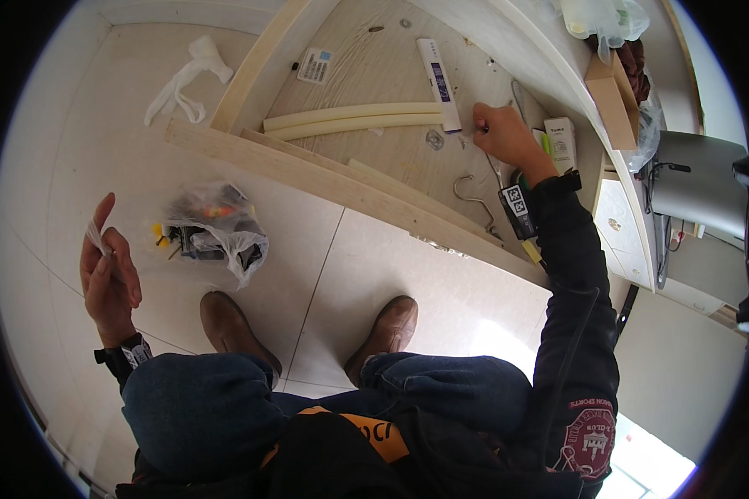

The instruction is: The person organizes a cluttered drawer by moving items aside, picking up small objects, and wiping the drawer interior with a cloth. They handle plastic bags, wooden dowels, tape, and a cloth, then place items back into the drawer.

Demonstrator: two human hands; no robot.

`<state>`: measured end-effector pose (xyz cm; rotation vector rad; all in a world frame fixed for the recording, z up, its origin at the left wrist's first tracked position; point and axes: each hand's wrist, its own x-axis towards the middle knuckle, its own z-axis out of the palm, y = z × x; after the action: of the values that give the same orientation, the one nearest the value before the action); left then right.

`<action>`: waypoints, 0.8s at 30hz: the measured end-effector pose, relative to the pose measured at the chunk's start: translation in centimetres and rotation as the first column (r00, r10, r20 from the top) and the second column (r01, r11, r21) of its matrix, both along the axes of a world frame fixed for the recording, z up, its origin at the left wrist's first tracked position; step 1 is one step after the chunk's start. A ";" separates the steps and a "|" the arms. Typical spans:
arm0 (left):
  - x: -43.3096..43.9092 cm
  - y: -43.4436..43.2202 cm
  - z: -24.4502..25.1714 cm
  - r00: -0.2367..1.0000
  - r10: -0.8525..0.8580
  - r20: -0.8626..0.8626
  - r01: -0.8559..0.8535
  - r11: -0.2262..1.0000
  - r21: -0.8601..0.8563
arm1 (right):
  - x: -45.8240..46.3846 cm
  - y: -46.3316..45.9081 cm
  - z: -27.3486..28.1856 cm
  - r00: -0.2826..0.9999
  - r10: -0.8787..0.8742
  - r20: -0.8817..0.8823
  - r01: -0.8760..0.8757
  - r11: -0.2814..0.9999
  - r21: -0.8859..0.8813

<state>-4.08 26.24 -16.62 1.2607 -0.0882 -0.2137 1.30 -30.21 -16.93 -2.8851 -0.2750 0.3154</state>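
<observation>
My left hand (111, 274) pinches the edge of a clear plastic bag (246, 249) between thumb and fingers. The bag rests on the tiled floor, with dark, orange and yellow small items inside. My right hand (505, 137) is inside an open wooden drawer (362, 75), its fingers curled; whether they hold something is hidden. Close to it lie a white-and-purple narrow box (440, 87), a thin metal rod (494, 169) and a small white carton (560, 140). Two cream tubes (356, 120) lie side by side further left, and a metal hook (474, 193) sits near the drawer's front.
The drawer's front board (349, 187) is a raised edge between the floor and its contents. A printed label card (314, 66) lies inside. A white crumpled plastic bag (193, 81) is on the floor. An open cardboard box (615, 103) and a grey monitor (699, 178) stand at right.
</observation>
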 end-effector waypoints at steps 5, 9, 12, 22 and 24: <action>-0.1 0.0 0.1 1.000 0.000 -0.002 -0.001 1.000 -0.031 | 0.0 -0.6 -0.2 1.000 -0.024 0.008 0.022 0.992 0.125; -0.1 0.2 0.0 1.000 -0.016 0.013 0.017 0.999 -0.048 | 0.2 -0.7 -0.2 1.000 -0.009 0.000 0.009 1.000 0.018; -0.1 0.3 0.0 1.000 -0.017 0.012 0.018 0.999 -0.032 | 0.3 -0.4 0.6 0.999 0.027 -0.032 -0.028 0.999 -0.029; -0.1 0.4 0.3 1.000 -0.010 0.020 0.010 1.000 -0.005 | -1.0 2.5 2.9 0.900 -0.102 -0.425 0.217 0.948 0.231; -0.1 0.4 0.3 1.000 -0.013 0.020 0.013 1.000 -0.020 | -0.9 2.7 2.6 0.908 -0.101 -0.406 0.214 0.946 0.244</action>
<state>-4.17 26.64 -16.33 1.2430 -0.1153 -0.2115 0.39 -27.48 -14.35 -2.4712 -0.0095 0.7412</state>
